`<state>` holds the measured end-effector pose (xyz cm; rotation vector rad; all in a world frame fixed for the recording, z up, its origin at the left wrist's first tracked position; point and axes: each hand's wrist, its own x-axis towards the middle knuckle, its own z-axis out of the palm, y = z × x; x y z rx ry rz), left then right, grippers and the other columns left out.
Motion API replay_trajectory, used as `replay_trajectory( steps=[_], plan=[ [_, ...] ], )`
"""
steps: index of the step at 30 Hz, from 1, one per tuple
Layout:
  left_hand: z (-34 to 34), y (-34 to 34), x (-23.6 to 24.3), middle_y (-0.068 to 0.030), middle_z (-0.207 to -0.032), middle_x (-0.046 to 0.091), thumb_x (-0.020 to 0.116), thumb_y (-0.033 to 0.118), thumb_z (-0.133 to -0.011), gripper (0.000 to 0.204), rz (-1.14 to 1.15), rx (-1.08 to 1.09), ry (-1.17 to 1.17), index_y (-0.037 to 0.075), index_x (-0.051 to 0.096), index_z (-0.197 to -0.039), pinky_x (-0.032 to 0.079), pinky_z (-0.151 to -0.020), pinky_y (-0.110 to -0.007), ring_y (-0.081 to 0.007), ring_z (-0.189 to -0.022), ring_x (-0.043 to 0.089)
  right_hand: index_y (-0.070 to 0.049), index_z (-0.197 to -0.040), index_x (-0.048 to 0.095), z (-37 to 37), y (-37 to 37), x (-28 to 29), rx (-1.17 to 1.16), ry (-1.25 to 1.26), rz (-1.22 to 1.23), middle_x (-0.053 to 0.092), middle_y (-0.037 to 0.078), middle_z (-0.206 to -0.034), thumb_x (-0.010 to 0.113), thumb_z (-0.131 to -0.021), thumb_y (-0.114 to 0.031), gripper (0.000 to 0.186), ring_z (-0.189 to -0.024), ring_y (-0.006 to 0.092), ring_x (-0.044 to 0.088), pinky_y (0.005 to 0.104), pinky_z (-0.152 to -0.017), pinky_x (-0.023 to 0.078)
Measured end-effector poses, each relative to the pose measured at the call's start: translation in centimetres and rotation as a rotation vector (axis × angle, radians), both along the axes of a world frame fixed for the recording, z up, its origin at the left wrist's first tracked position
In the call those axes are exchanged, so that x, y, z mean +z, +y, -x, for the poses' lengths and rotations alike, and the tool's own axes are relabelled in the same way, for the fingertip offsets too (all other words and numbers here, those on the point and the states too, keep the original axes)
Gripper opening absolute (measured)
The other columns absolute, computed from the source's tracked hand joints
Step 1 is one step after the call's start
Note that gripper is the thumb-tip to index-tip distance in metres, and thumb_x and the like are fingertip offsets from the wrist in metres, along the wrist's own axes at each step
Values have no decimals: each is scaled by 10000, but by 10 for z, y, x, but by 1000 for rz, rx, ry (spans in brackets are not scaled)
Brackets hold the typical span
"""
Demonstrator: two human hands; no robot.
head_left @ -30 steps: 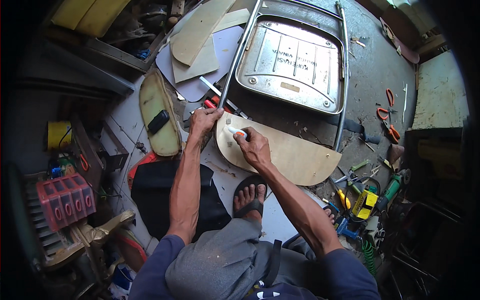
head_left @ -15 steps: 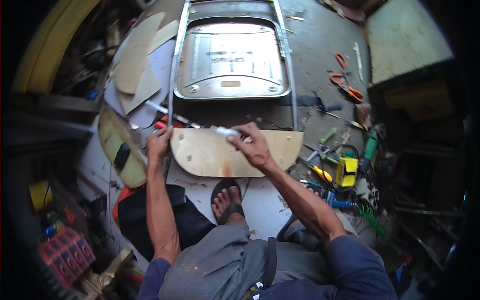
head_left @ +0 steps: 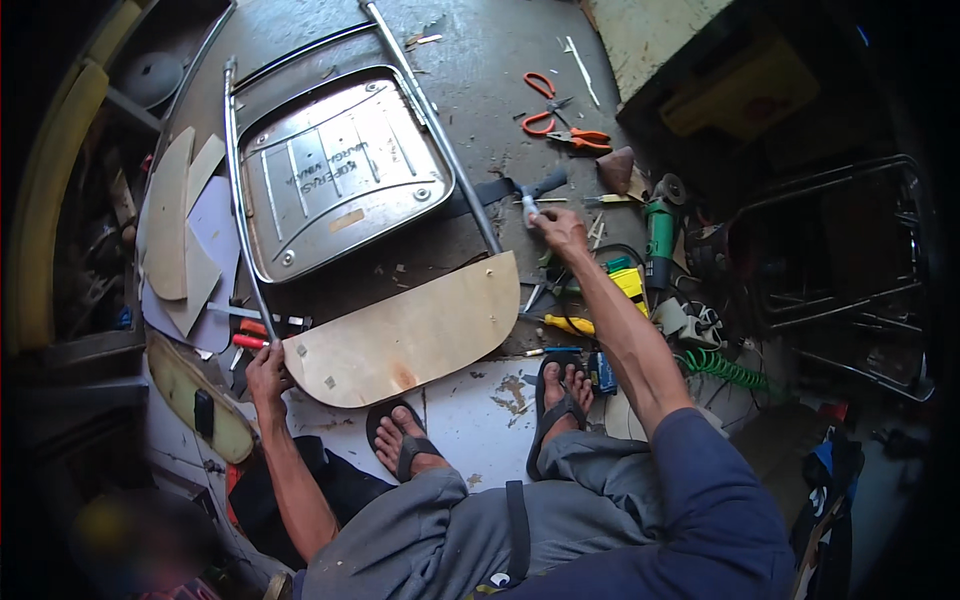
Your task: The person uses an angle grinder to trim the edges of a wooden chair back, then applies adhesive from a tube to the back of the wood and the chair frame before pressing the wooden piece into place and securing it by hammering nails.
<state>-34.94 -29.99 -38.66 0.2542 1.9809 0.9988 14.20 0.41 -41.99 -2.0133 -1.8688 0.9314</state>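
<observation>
A folding chair's metal frame (head_left: pixel 437 130) lies on the floor with its shiny metal seat panel (head_left: pixel 345 165) facing up. Across the near ends of its tubes is a pale plywood board (head_left: pixel 410 330) with rounded near corners. My left hand (head_left: pixel 267 376) is closed on the board's left corner, beside the end of the left tube. Off past the board's right end, my right hand (head_left: pixel 562 232) pinches a small white bottle (head_left: pixel 530 208). The bottle is over the floor near a dark strap (head_left: pixel 490 196), apart from the board.
Red-handled scissors (head_left: pixel 539 105), orange-handled pliers (head_left: pixel 578 139) and a green angle grinder (head_left: pixel 662 232) lie to the right. A yellow-handled screwdriver (head_left: pixel 570 325) is near the board's right end. Cut plywood pieces (head_left: pixel 170 230) and a curved board (head_left: pixel 195 395) lie at the left.
My right hand has carried the white bottle from above the board to the right, past its end. My left hand stays at the board's left corner. The view has turned and shifted right.
</observation>
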Motion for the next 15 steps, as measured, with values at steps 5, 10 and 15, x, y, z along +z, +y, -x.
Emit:
replay_trajectory(
  steps=[5, 10, 15],
  plan=[
    [-1, -8, -4, 40, -700, 566, 645, 407, -956, 386, -17, -13, 131, 48, 696, -1091, 396, -445, -208, -47, -525, 513, -70, -1111, 733, -6, 6, -5, -143, -8, -66, 737, 154, -1000, 636, -887, -402, 412, -947, 246, 700, 357, -846, 515],
    [2, -13, -23, 46, -693, 562, 640, 419, -963, 415, -72, -42, 258, 31, 707, -1095, 403, -465, -217, -41, -543, 500, -112, -1081, 752, -52, 25, 11, -111, -23, -23, 734, 157, -1038, 622, -855, -341, 347, -985, 312, 698, 396, -893, 523],
    [2, -19, -34, 35, -743, 614, 631, 400, -975, 396, -103, -74, 351, 28, 715, -1081, 415, -504, -219, -44, -598, 532, -83, -1091, 736, -73, 8, 30, 271, -146, 96, 730, 161, -1051, 636, -863, -340, 358, -988, 315, 696, 399, -883, 526]
  ],
)
